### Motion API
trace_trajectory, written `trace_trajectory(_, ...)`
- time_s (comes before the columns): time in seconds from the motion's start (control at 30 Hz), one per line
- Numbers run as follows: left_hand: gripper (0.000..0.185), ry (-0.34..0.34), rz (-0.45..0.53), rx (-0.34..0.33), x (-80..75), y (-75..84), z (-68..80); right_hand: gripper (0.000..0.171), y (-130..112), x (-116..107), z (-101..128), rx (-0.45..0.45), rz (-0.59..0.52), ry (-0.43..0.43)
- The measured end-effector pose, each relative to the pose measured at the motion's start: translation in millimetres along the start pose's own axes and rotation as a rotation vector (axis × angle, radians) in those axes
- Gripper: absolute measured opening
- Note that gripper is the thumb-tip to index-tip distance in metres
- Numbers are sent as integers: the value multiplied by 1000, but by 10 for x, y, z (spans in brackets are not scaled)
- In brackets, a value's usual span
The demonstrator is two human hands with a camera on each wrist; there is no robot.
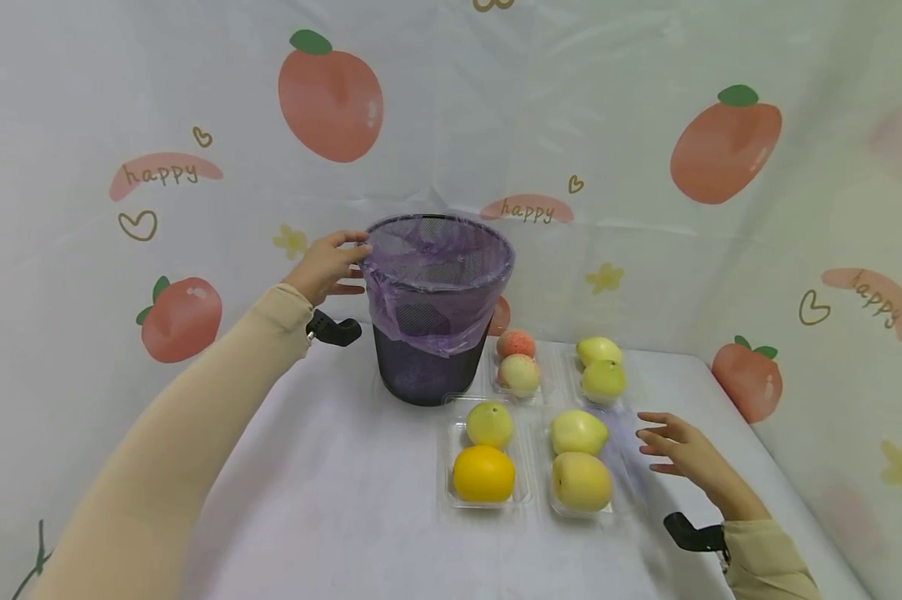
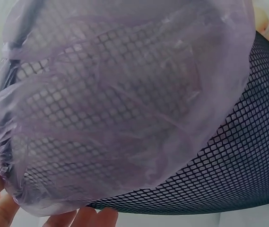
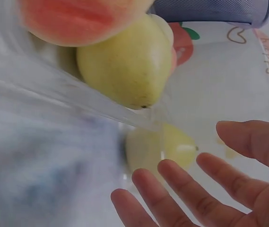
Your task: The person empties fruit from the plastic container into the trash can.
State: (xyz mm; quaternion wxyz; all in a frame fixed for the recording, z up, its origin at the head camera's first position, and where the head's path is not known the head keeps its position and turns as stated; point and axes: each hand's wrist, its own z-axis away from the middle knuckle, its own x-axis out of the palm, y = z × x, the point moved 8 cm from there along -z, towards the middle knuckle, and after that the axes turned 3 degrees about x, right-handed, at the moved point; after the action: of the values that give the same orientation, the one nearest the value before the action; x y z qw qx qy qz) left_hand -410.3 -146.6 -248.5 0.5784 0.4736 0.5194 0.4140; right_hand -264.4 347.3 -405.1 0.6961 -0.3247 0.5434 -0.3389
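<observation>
My left hand (image 1: 325, 265) is at the left side of a black mesh trash can (image 1: 430, 367), its fingers extended to the rim. A purple trash bag (image 1: 439, 312) lines the can and folds over its rim. The fingertips (image 2: 96, 216) touch the bag and the can's side in the left wrist view. Over the table at right, my right hand (image 1: 687, 458) hovers with spread, relaxed fingers, holding nothing. Nearest it are clear plastic boxes with a pale yellow fruit (image 1: 580, 482), a yellow-green pear-shaped fruit (image 1: 577, 433) and a green-yellow fruit (image 1: 603, 382).
Another clear box (image 1: 451, 492) holds an orange-yellow fruit (image 1: 484, 475) and a yellow-green one (image 1: 489, 426). Behind it, peach-like fruits (image 1: 519, 374) sit in a box by the can. Purplish film (image 1: 625, 454) lies right of the boxes. A printed curtain (image 1: 436, 100) hangs behind the white table (image 1: 316, 500).
</observation>
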Motion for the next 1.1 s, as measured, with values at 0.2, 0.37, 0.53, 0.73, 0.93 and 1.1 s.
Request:
trace_trajectory(0.2,52,4,48,-47,-13,-45,-29,62,114,95,-15,52,-113,-43)
trace_trajectory(0.37,52,-6,83,-63,4,-49,-41,64,191,176,-12,84,-159,-96)
trace_trajectory(0.53,52,-1,108,-66,12,-48,-37,65,257,263,-4,110,-183,-161)
trace_trajectory(0.73,53,-3,128,-65,14,-49,-28,67,303,375,-4,130,-238,-246)
trace_trajectory(0.93,53,-1,118,-67,1,-53,-18,69,356,459,-23,186,-305,-282)
trace_trajectory(1.1,54,-4,126,-68,1,-50,-9,68,394,500,-28,219,-323,-298)
